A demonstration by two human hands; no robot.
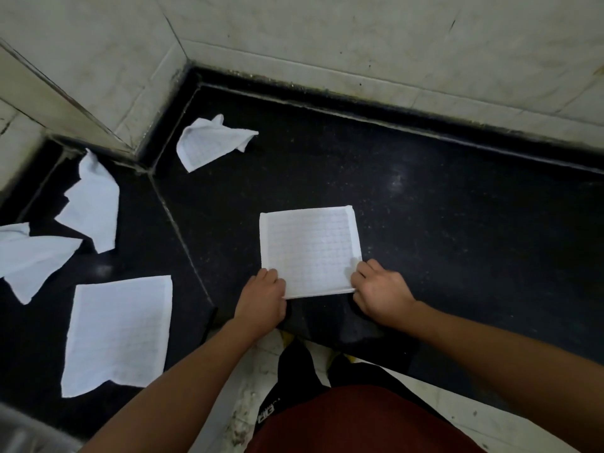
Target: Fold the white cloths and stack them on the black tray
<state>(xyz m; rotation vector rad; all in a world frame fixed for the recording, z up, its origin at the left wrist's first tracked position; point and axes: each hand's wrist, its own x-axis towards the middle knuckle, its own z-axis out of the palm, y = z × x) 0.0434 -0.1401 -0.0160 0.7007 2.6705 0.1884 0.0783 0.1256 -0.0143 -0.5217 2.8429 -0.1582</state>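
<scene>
A white checked cloth (310, 250) lies spread flat and square on the black stone counter (441, 223) in front of me. My left hand (261, 299) pinches its near left corner and my right hand (379, 289) pinches its near right corner. Another flat white cloth (117, 331) lies at the near left. Three crumpled white cloths sit farther off: one (209, 142) by the wall corner, one (93, 204) at the left, one (29, 256) at the far left edge. No black tray is in view.
Pale marble walls (359, 37) close the counter at the back and left, meeting in a corner. The counter's front edge runs just under my hands, with pale floor (271, 354), dark trousers and a red shirt below.
</scene>
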